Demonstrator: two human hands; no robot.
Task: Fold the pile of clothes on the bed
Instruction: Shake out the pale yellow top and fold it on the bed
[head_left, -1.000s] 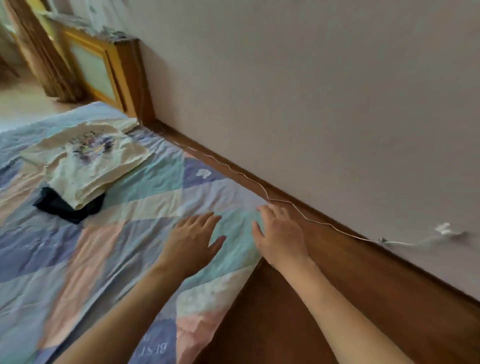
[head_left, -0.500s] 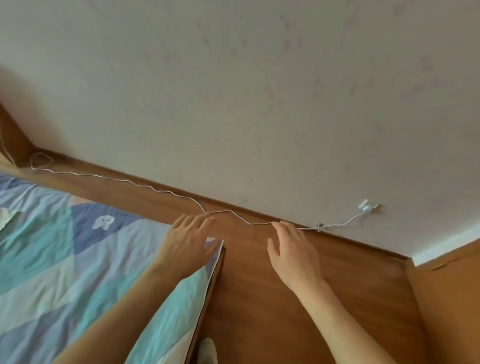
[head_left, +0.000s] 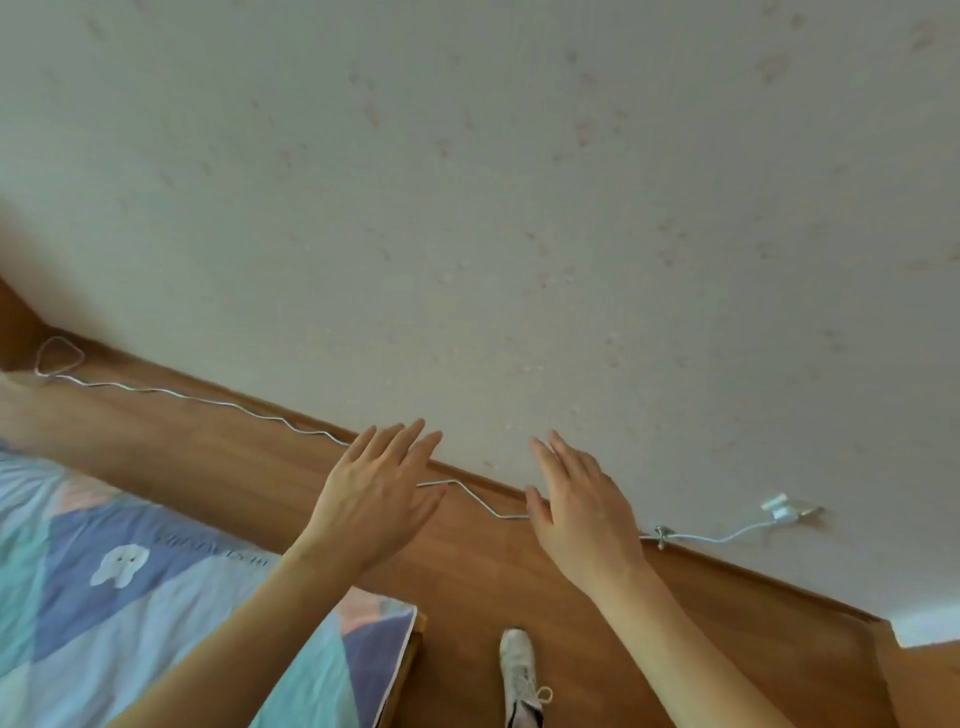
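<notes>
both hands (head_left: 472, 512) lifted off bed (head_left: 156, 597) (fingers toward wall (head_left: 519, 208)).

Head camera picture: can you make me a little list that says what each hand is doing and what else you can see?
left hand: open, fingers straight, holding nothing, raised in the air
right hand: open, fingers straight, holding nothing
bed: lower left, covered with a patchwork sheet in blue, teal and pink
clothes: none in view
floor: brown wood
cord: thin, white, running along the foot of the wall
wall: pale, fills the top of the picture
shoe: white, on the floor beside the bed corner
</notes>
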